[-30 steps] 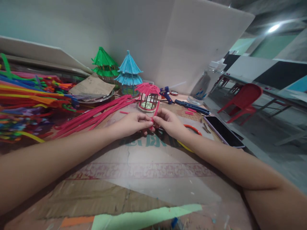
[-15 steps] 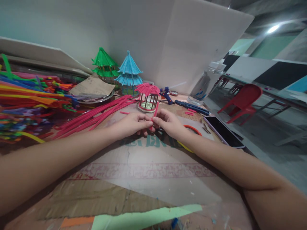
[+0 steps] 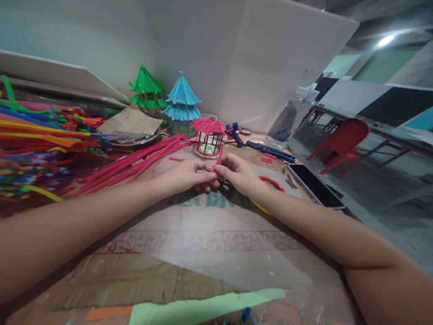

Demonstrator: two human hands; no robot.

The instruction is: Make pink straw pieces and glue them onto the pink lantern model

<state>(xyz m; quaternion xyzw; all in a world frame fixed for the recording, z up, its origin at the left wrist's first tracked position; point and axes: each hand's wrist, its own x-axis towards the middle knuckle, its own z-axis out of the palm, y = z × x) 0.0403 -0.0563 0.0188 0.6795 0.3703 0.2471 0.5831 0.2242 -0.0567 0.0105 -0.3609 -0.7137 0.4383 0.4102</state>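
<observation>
Between my two hands, at the middle of the table, is a short pink pipe cleaner (image 3: 220, 154). My left hand (image 3: 191, 176) pinches its lower part, and my right hand (image 3: 237, 171) has thumb and fingers closed on it just above. Its upper end sticks up past my right fingers. Right behind stands a small pavilion model (image 3: 209, 137) with a pink fringe roof and brown posts. A bundle of long pink pipe cleaners (image 3: 135, 160) lies left of it. Scissors with orange and yellow handles (image 3: 271, 182) are partly hidden under my right hand and forearm.
Finished-looking green (image 3: 148, 90) and blue (image 3: 181, 101) pavilion models stand at the back. A blue glue gun (image 3: 234, 134), a dark blue long tool (image 3: 270, 151), a bottle (image 3: 280, 124) and a phone (image 3: 314, 184) are on the right. Many coloured pipe cleaners (image 3: 43, 135) fill the left.
The fingers of my left hand have shifted very slightly around the pink pipe cleaner. Everything else looks the same.
</observation>
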